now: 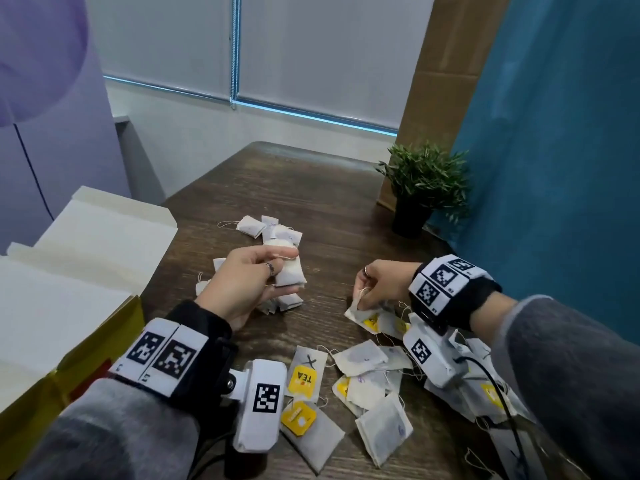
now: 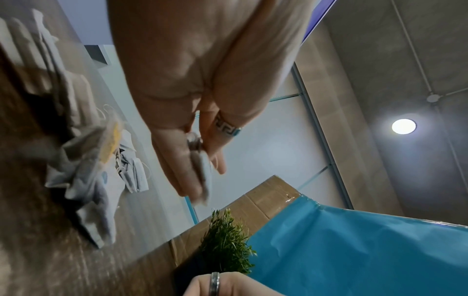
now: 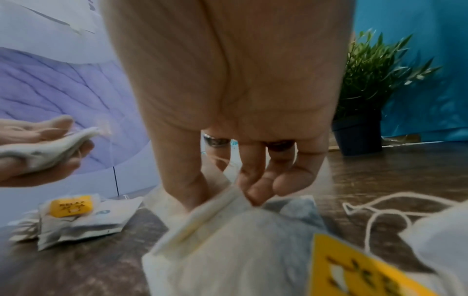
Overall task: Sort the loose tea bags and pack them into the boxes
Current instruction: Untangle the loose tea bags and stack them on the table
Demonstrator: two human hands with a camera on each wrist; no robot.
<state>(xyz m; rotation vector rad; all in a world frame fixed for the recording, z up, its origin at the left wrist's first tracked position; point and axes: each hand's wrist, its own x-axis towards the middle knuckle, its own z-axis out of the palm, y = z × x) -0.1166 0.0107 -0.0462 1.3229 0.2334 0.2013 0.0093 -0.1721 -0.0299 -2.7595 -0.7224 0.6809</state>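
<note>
Head view: sorting step under way. Left hand (image 1: 254, 282) grips white tea bag (image 1: 289, 271) above dark wooden table (image 1: 311, 188); right hand (image 1: 379, 285) pinches corner of yellow-tagged bag (image 1: 363, 315) from loose pile (image 1: 374, 375). Open box (image 1: 69, 271) at left. Next, probably: match bags by kind, carry to box.

Left wrist view: fingers curled round bag; ceiling lamp (image 2: 403, 126), blue sheet (image 2: 354, 250).

Right wrist view: thumb and fingertips pinch bag edge; potted plant (image 3: 372, 84) behind.

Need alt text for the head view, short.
Left hand holds a small stack of white tea bags above a wooden table; right hand pinches one from loose yellow-tagged bags. An open box sits left, a potted plant far right.
</note>
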